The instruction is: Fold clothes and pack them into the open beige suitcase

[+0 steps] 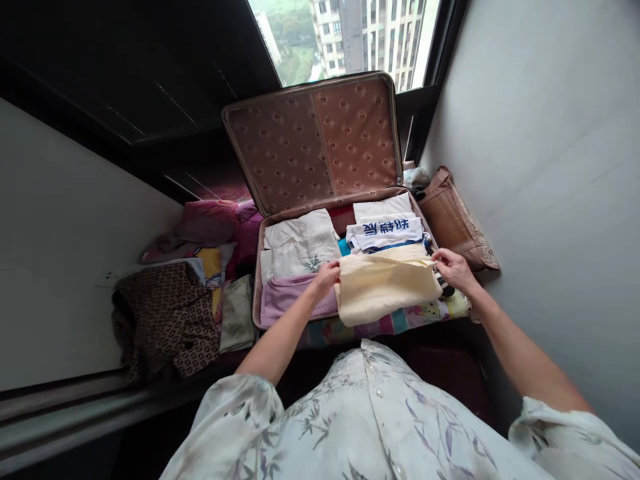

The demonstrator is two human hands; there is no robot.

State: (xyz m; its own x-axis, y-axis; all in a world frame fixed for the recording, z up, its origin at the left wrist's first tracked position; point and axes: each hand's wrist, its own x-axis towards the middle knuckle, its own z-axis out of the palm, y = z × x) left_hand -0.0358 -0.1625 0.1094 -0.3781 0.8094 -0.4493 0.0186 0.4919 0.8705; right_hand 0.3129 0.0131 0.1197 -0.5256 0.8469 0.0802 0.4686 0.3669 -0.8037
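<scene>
A pale yellow folded cloth [390, 290], perhaps a garment, is stretched between my two hands over the front right of an open suitcase [257, 293]. My left hand [327, 277] pinches its left upper corner. At the right upper corner, my right hand [453, 268] grips the same cloth. Inside the suitcase, white folded clothes [300, 240] lie on the left, with a lilac folded garment [290, 297] in front of them. White clothes with blue lettering [385, 230] are stacked on the right, behind the yellow cloth. The cloth hides the suitcase's front right part.
The raised suitcase lid [320, 143] leans back toward the window. On the left are a brown patterned garment [165, 320], a grey-green folded cloth [237, 313] and pink fabric [210, 220]. A brown bag [457, 223] stands against the right wall [550, 167].
</scene>
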